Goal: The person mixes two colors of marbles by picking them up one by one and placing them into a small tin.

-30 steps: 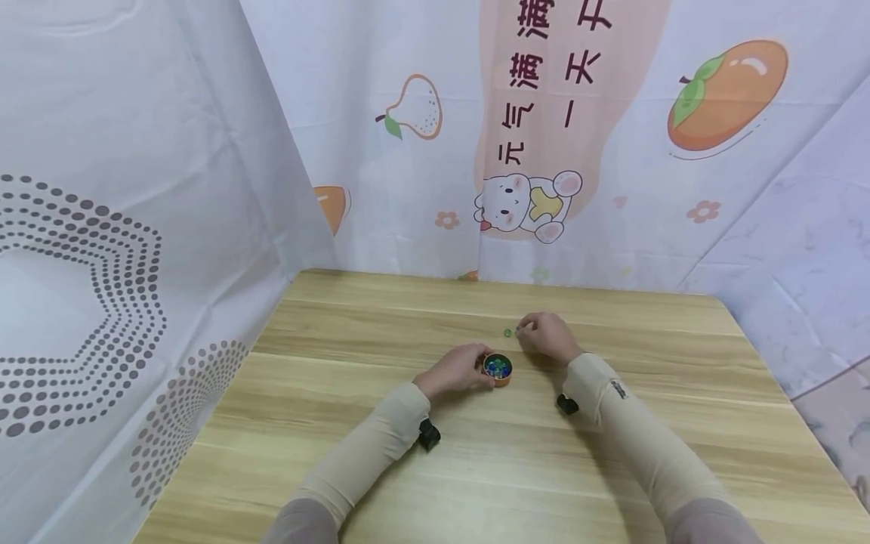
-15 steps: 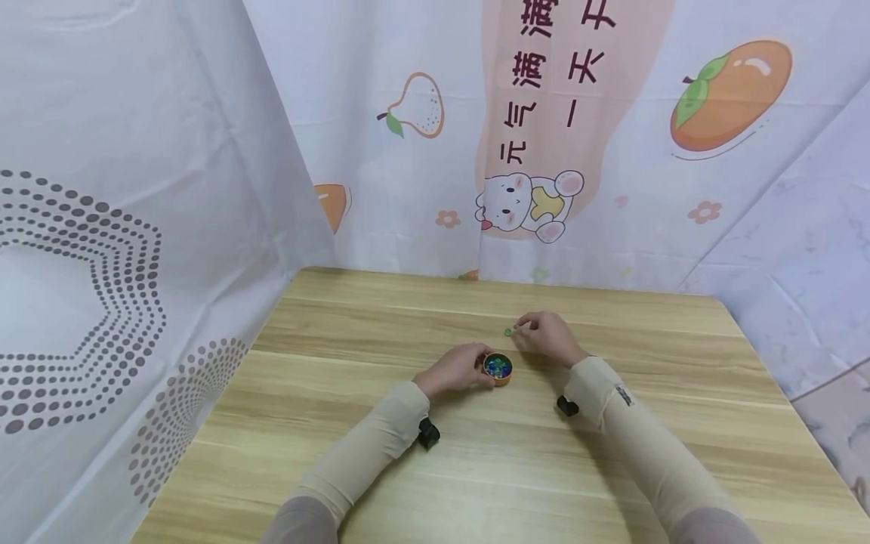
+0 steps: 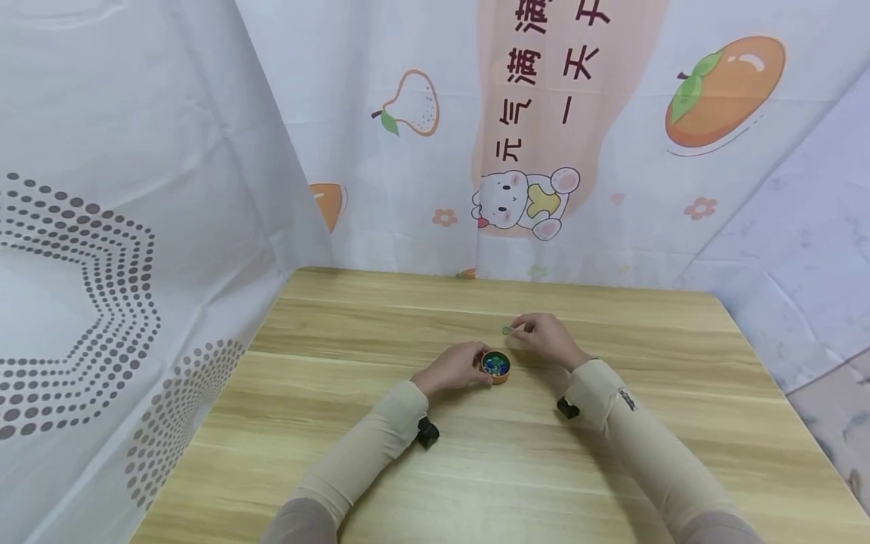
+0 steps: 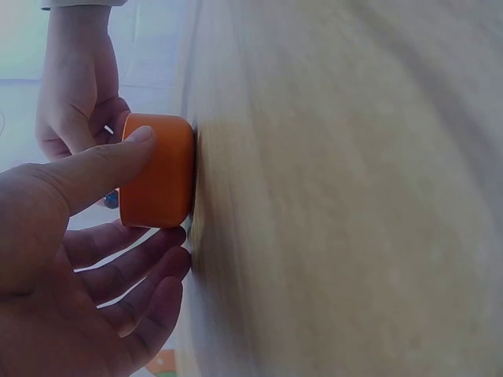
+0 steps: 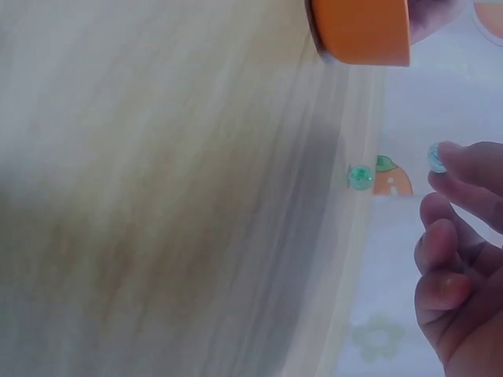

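My left hand (image 3: pixel 455 368) grips a small round orange container (image 4: pixel 159 174) that stands upright on the table. Its thumb presses the near side while the other fingers reach round the far side and base. Blue and green glass marbles (image 3: pixel 495 366) lie inside the container. Beyond it, my right hand (image 3: pixel 547 340) pinches a pale clear-blue glass marble (image 5: pixel 435 159) between thumb and index finger, the other fingers loosely curled. A single green glass marble (image 5: pixel 360 177) rests on the table, close by the right fingertips and a little below the held marble in the right wrist view.
The wooden table (image 3: pixel 381 325) ends at a back edge not far behind the right hand. A printed white curtain (image 3: pixel 401 174) hangs behind it, and another (image 3: pixel 224 227) along the left side. A black camera (image 3: pixel 568 408) sits under the right wrist.
My right hand has shifted slightly left with the pinched marble, bringing its fingertips right up to the green one. The left hand and the container stay in place; the head view moves a little.
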`<state>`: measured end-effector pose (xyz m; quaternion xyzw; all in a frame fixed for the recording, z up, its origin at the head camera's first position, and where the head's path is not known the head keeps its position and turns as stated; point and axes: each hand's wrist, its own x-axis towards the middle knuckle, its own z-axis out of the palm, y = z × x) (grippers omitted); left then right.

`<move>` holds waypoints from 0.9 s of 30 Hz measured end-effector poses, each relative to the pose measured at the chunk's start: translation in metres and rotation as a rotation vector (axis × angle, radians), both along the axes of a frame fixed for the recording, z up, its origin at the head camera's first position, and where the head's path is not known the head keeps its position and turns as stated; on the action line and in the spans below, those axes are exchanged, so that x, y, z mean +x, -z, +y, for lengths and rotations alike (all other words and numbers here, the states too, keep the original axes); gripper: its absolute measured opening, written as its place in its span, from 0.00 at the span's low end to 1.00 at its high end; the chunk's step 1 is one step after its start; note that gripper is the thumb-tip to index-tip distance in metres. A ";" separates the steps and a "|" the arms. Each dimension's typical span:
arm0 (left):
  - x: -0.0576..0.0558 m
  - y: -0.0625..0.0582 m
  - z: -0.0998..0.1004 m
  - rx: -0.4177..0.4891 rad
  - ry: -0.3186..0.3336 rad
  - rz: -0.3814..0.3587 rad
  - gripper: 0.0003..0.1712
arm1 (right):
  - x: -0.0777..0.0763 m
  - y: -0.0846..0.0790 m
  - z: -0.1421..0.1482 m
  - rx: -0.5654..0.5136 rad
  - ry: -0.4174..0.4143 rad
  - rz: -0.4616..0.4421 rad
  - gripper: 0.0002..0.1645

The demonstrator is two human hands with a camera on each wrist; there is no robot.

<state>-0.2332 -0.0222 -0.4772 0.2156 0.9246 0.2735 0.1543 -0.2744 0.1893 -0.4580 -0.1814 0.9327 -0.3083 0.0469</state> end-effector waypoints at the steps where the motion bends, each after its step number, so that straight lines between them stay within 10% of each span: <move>1: 0.000 0.000 0.000 0.000 0.000 0.000 0.34 | 0.001 -0.002 -0.001 0.002 -0.010 0.003 0.14; 27: 0.000 -0.001 0.000 0.016 -0.006 -0.016 0.34 | 0.024 -0.001 -0.007 0.018 -0.127 -0.028 0.07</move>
